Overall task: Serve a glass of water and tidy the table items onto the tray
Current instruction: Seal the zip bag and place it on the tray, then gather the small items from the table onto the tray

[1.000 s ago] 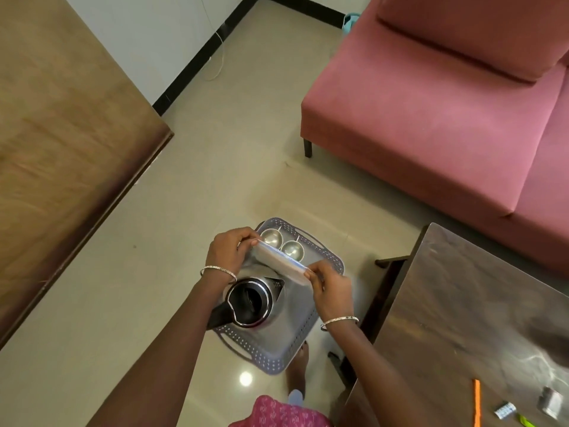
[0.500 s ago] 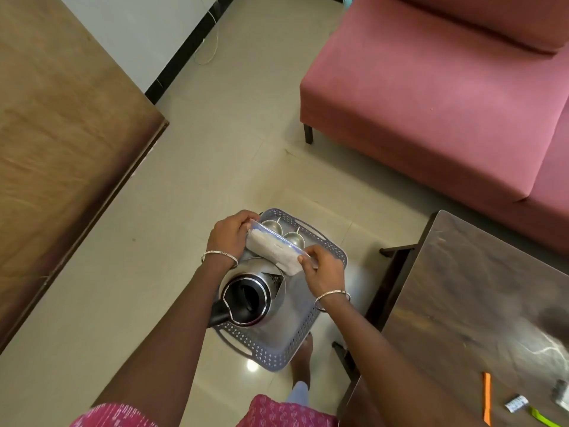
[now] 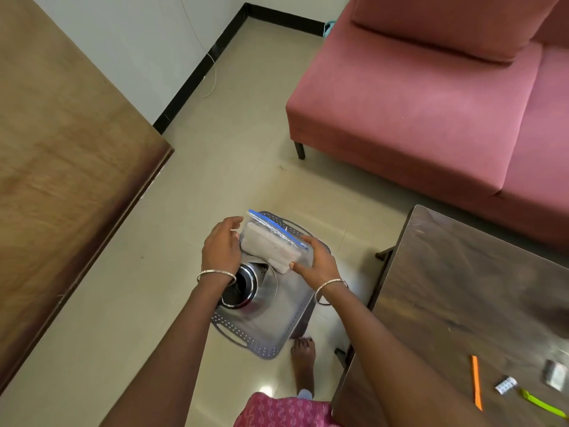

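Head view: fingers [image 3: 312,245] of my right hand [image 3: 318,266] curled round the right end of the zip bag [image 3: 271,246], left hand [image 3: 221,249] now slackened beside it, I lay the bag, newly turned flat, over the far end of the tray [image 3: 264,337]; small items still wait on the table [image 3: 462,288].

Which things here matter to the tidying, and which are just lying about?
Job: zip bag in right hand, left hand at its other end; tray; steel jug; perhaps the orange pen on the table.
Lying about: pink sofa; wooden panel.
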`<state>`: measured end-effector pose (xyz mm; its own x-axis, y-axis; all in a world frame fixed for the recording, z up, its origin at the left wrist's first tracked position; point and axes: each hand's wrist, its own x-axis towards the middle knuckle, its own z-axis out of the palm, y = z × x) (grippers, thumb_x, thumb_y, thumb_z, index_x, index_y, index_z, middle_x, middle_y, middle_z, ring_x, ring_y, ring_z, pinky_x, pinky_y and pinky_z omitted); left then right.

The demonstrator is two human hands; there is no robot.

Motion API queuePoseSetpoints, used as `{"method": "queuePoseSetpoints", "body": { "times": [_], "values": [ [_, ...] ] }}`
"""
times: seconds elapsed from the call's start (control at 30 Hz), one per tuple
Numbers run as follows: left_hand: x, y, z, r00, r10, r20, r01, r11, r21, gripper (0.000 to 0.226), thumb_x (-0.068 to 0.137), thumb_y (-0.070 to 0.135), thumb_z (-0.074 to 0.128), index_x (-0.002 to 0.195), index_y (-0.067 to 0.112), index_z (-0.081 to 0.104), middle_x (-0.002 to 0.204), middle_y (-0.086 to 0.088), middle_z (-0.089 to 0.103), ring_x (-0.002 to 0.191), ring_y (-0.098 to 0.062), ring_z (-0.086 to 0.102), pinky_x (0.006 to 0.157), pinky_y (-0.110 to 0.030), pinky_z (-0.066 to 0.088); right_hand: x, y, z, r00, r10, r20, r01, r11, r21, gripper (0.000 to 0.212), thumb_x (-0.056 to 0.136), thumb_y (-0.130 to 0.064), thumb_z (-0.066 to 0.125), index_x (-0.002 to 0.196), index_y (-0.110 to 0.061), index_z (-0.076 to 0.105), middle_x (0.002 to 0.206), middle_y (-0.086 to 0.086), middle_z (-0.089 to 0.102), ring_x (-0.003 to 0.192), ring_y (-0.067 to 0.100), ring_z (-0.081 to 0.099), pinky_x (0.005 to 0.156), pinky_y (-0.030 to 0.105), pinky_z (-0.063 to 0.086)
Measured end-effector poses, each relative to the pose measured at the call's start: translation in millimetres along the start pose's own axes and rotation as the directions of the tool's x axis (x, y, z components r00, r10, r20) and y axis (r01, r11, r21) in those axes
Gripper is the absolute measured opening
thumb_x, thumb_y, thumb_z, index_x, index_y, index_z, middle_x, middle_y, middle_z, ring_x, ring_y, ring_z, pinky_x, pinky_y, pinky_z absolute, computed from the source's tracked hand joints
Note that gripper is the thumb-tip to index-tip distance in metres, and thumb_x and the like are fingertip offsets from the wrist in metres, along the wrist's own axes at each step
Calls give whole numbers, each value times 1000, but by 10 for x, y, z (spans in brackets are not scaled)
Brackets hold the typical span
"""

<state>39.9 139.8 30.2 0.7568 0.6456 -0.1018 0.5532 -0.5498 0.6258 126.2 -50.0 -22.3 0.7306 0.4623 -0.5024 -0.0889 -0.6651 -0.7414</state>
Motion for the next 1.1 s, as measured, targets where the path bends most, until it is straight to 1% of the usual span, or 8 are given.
{"method": "queuePoseSetpoints", "body": {
  "times": [0.13, 0.3, 0.47, 0.57, 0.7, 0.8, 0.87, 1.1],
  "values": [
    [-403, 229, 34, 999, 34, -37, -35, 999, -22, 29, 91, -1, 49, 113, 11, 63, 108, -4, 69, 97, -22, 63, 89, -33, 47, -332, 80, -190, 994, 0, -108, 4, 999, 34, 48, 83, -10, 72, 129, -11, 58, 132, 7, 60, 123, 22, 55, 99, 19, 34],
    [-1072, 611, 300, 997, 80, 22, -77, 993, -90, 22, 88, 0, 54, 102, 11, 68, 100, -4, 72, 92, -23, 67, 84, -32, 50, -970, 330, -512, 981, 5, -195, 4, 999, 49, 22, 84, -7, 65, 105, -13, 72, 101, 5, 74, 93, 21, 68, 91, 36, 51],
    [-1882, 1078, 676, 988, 105, 113, -93, 990, -111, 18, 86, 2, 58, 94, 14, 70, 92, -2, 74, 87, -22, 68, 79, -32, 53, -1803, 836, -851, 956, 44, -290, -8, 992, 124, 16, 86, -8, 65, 98, -14, 74, 96, 1, 75, 91, 16, 68, 88, 30, 53],
    [-2417, 1385, 894, 978, 134, 160, -115, 986, -120, 17, 87, 7, 58, 92, 18, 70, 90, 3, 74, 83, -18, 67, 76, -32, 53, -2377, 1238, -1132, 933, 76, -353, -22, 988, 154, 16, 86, -7, 64, 93, -16, 75, 90, -3, 74, 83, 11, 66, 76, 14, 46],
    [-3049, 1753, 1178, 964, 156, 217, -125, 981, -150, 18, 88, 8, 58, 92, 20, 71, 88, 7, 73, 80, -10, 65, 72, -19, 45, -3031, 1796, -1480, 910, 134, -393, -63, 980, 188, 15, 87, -5, 62, 94, -11, 74, 87, 1, 72, 71, 3, 59, 66, 0, 38],
    [-3470, 2002, 1380, 956, 165, 243, -120, 974, -191, 19, 88, 6, 59, 90, 20, 71, 83, 10, 69, 78, -7, 63, 67, -6, 41, -3493, 2196, -1692, 874, 197, -445, -96, 967, 238, 14, 86, -3, 64, 92, -10, 75, 83, 4, 73, 71, 10, 62, 69, 12, 44],
    [-3730, 2164, 1530, 947, 179, 268, -130, 973, -192, 18, 86, 5, 61, 87, 20, 71, 79, 11, 67, 75, -7, 61, 67, -10, 42, -3796, 2474, -1821, 848, 245, -469, -126, 954, 270, 14, 85, -4, 65, 90, -12, 76, 80, 6, 73, 73, 16, 64, 71, 23, 46],
    [-4434, 2575, 2050, 892, 212, 400, -142, 970, -198, 19, 84, 3, 63, 84, 20, 71, 76, 11, 69, 73, -7, 64, 68, -16, 45, -4583, 3248, -2205, 752, 382, -537, -183, 904, 387, 16, 84, -5, 65, 87, -16, 76, 80, 5, 76, 78, 19, 70, 78, 28, 52]
  ]
}}
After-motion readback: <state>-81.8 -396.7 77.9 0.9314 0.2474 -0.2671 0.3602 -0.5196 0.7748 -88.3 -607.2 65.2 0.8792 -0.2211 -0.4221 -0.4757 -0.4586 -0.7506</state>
